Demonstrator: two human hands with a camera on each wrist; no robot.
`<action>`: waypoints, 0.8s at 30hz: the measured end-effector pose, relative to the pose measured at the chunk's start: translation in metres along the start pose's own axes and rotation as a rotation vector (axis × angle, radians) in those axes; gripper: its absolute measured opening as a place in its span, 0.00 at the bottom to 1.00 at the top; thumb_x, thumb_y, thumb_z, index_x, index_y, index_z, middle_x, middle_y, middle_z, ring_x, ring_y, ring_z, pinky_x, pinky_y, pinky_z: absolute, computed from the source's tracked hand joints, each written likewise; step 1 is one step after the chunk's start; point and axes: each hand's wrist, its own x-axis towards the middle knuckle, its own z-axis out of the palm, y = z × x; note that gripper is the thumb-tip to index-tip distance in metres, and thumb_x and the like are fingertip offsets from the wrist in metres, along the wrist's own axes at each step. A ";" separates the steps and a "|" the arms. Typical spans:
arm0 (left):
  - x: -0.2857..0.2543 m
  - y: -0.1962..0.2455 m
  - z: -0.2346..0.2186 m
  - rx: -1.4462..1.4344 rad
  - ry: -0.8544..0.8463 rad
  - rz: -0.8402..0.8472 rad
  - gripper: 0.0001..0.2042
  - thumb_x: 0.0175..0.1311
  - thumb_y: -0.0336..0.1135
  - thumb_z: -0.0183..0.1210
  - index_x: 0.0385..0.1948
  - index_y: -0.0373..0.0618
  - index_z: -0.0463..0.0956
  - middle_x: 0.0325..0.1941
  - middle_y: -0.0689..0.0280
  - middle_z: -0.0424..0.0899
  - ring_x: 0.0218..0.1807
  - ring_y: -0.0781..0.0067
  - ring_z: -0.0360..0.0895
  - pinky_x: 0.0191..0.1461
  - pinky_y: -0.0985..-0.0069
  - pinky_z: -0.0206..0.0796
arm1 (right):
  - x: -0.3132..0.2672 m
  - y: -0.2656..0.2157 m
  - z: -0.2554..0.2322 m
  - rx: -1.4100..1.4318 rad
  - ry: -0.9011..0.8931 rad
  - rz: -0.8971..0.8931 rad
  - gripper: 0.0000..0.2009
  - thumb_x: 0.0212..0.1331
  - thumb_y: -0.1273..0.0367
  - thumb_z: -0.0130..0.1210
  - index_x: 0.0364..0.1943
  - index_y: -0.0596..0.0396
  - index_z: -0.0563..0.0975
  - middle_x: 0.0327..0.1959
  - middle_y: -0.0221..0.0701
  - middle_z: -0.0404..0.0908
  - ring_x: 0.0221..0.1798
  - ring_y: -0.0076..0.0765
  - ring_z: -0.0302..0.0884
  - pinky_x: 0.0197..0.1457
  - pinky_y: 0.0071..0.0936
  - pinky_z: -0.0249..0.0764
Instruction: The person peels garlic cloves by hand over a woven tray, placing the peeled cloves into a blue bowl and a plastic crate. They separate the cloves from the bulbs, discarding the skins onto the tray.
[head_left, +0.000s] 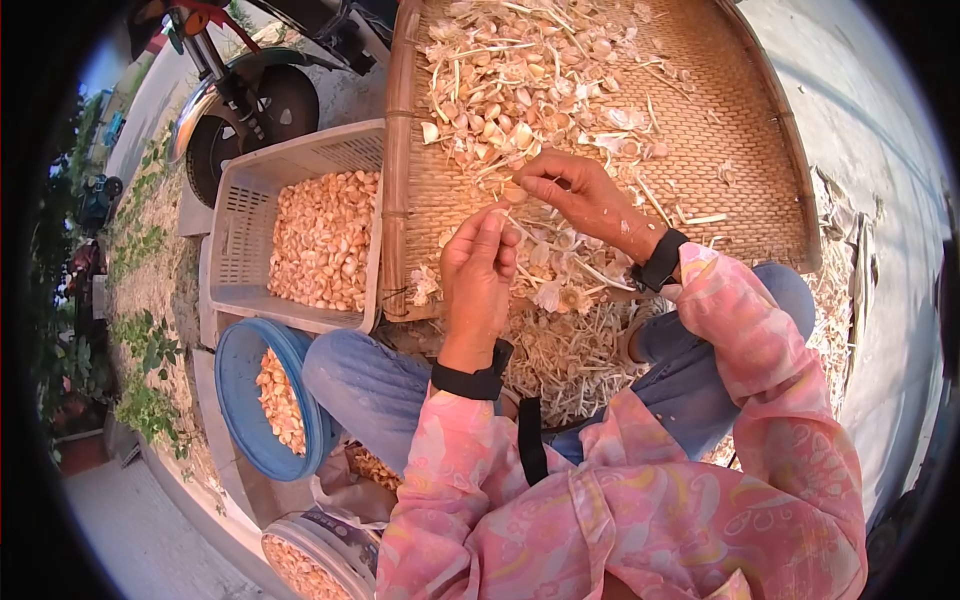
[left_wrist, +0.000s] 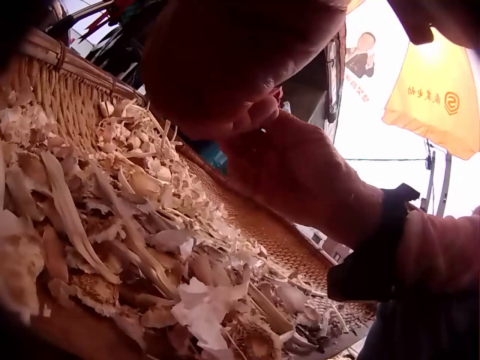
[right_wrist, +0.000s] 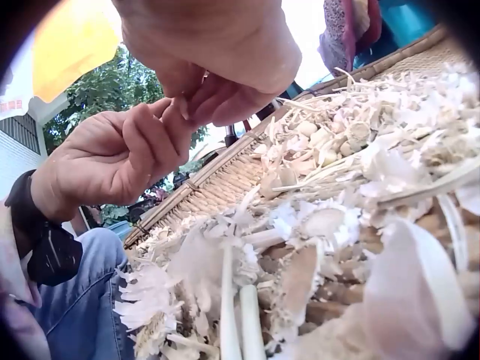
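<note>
Over the near edge of a woven bamboo tray (head_left: 740,130), the two hands meet fingertip to fingertip. Between thumb and fingers, the right hand (head_left: 595,205) pinches a small garlic clove (head_left: 513,191). Just below it, the left hand (head_left: 475,280) has its thumb and curled fingers closed on the clove's lower end; the fingers mostly hide the clove in both wrist views. Beyond the hands lies a heap of loose garlic cloves (head_left: 520,132) mixed with skins. Dry stems and papery garlic skins (right_wrist: 307,225) spread beneath the hands.
Left of the tray stands a plastic crate (head_left: 235,245) with many cloves inside. A blue bucket (head_left: 232,400) and a white bucket (head_left: 350,540), both holding cloves, are beside the person's left leg. Stem scraps (head_left: 570,365) lie between the legs. A vehicle's wheel (head_left: 290,105) is behind the crate.
</note>
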 end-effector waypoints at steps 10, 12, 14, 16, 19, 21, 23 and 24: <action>-0.116 0.088 0.091 -0.399 -0.985 0.124 0.10 0.65 0.21 0.46 0.43 0.23 0.69 0.31 0.57 0.75 0.25 0.76 0.71 0.25 0.84 0.62 | 0.016 0.027 0.010 -0.803 -0.188 -0.108 0.14 0.54 0.71 0.52 0.47 0.52 0.75 0.53 0.34 0.72 0.55 0.44 0.68 0.55 0.36 0.68; -0.139 0.096 0.101 -0.683 -1.069 -0.131 0.10 0.66 0.20 0.43 0.43 0.22 0.68 0.30 0.56 0.75 0.23 0.76 0.70 0.23 0.83 0.61 | 0.009 0.018 0.004 -0.820 -0.165 -0.017 0.12 0.55 0.70 0.51 0.44 0.52 0.75 0.51 0.33 0.73 0.52 0.43 0.71 0.52 0.35 0.71; -0.151 0.091 0.107 -0.952 -1.104 -0.355 0.10 0.65 0.19 0.45 0.43 0.21 0.68 0.30 0.55 0.75 0.22 0.76 0.69 0.23 0.83 0.61 | 0.006 0.019 0.000 -0.844 -0.052 -0.061 0.10 0.56 0.70 0.50 0.42 0.52 0.76 0.46 0.33 0.75 0.48 0.43 0.73 0.47 0.35 0.71; -0.152 0.079 0.117 -1.197 -1.159 -0.470 0.09 0.63 0.18 0.47 0.43 0.21 0.68 0.30 0.55 0.75 0.22 0.76 0.70 0.23 0.83 0.61 | 0.010 0.012 -0.007 -0.870 0.013 -0.038 0.09 0.56 0.71 0.50 0.40 0.52 0.76 0.42 0.32 0.75 0.44 0.43 0.74 0.44 0.35 0.72; -0.163 0.075 0.131 -1.231 -1.031 -0.375 0.09 0.63 0.18 0.48 0.42 0.22 0.69 0.29 0.57 0.75 0.22 0.75 0.70 0.23 0.83 0.61 | 0.017 0.014 -0.012 -0.876 0.045 -0.007 0.07 0.56 0.71 0.49 0.38 0.52 0.75 0.35 0.33 0.74 0.40 0.44 0.74 0.39 0.38 0.70; -0.169 0.078 0.138 -0.906 -0.818 0.021 0.09 0.64 0.20 0.48 0.41 0.23 0.70 0.28 0.58 0.75 0.23 0.74 0.71 0.23 0.83 0.61 | 0.018 0.023 -0.012 -0.919 0.034 -0.004 0.07 0.55 0.71 0.49 0.37 0.51 0.75 0.35 0.34 0.74 0.39 0.45 0.74 0.39 0.38 0.70; -0.164 0.083 0.135 -0.719 -0.753 0.128 0.09 0.65 0.22 0.47 0.41 0.24 0.71 0.27 0.58 0.76 0.23 0.74 0.72 0.24 0.83 0.61 | 0.017 0.027 -0.012 -0.961 0.026 0.041 0.07 0.55 0.70 0.49 0.37 0.50 0.75 0.35 0.34 0.75 0.38 0.45 0.75 0.39 0.38 0.70; -0.150 0.094 0.123 -0.559 -0.703 0.112 0.09 0.64 0.26 0.50 0.38 0.25 0.71 0.26 0.60 0.75 0.23 0.76 0.70 0.25 0.83 0.61 | 0.018 0.025 -0.013 -0.986 0.025 0.083 0.07 0.55 0.70 0.50 0.38 0.50 0.75 0.35 0.34 0.75 0.38 0.46 0.75 0.39 0.39 0.70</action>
